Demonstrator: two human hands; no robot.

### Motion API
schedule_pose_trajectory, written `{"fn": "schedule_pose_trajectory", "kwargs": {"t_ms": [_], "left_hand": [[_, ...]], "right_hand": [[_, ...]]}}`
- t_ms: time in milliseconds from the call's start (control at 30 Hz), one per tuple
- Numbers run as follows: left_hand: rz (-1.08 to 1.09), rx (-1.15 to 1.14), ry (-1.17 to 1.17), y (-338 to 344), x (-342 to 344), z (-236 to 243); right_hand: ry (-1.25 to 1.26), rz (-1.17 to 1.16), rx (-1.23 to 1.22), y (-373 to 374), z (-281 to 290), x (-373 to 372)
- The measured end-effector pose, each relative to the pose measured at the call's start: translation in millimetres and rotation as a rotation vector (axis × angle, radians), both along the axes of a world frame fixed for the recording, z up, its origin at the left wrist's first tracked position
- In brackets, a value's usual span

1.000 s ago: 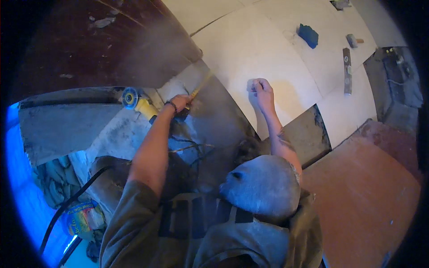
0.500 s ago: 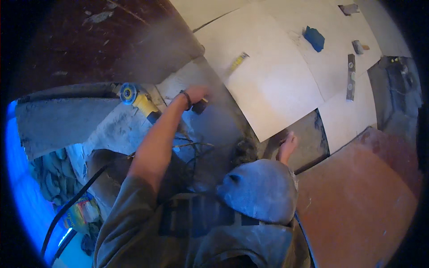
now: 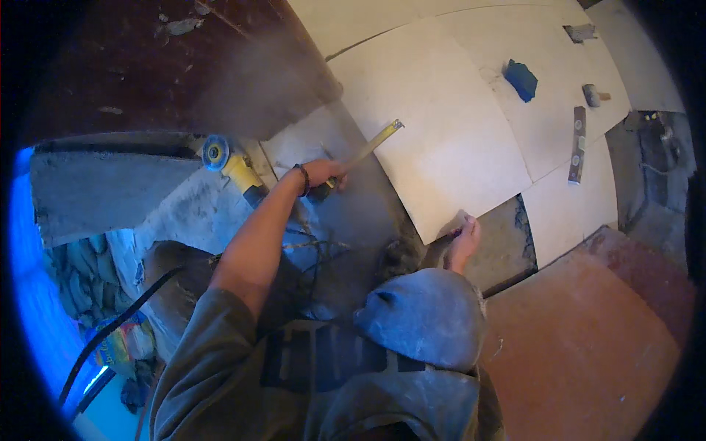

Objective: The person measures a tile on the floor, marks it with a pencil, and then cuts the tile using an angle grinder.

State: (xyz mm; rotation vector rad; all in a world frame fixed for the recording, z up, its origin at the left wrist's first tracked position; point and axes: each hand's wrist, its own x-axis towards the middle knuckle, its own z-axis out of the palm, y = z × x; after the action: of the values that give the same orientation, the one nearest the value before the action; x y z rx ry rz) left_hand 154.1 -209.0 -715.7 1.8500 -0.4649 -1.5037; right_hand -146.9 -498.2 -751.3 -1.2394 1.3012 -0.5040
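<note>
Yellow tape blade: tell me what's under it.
The yellow tape blade extends from the left hand over grey floor and the pale tile; the strip directly beneath is covered.

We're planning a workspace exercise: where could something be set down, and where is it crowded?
Bare room: the large white tile, between the tape measure and the spirit level; most of the reddish surface, bordered above by the smaller tile. Crowded: around the left hand and angle grinder.
</note>
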Motion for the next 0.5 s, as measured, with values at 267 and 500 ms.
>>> {"fn": "schedule_pose_trajectory", "kwargs": {"t_ms": [267,500], "left_hand": [[0.206,0.035,0.167,12.1,0.1,-13.3],[0.202,0.144,0.064,16.4,-0.9,-12.7]], "right_hand": [[0.164,0.122,-0.299,15.4,9.2,16.8],[-0.138,0.922,0.301,50.8,111.7,82.7]]}}
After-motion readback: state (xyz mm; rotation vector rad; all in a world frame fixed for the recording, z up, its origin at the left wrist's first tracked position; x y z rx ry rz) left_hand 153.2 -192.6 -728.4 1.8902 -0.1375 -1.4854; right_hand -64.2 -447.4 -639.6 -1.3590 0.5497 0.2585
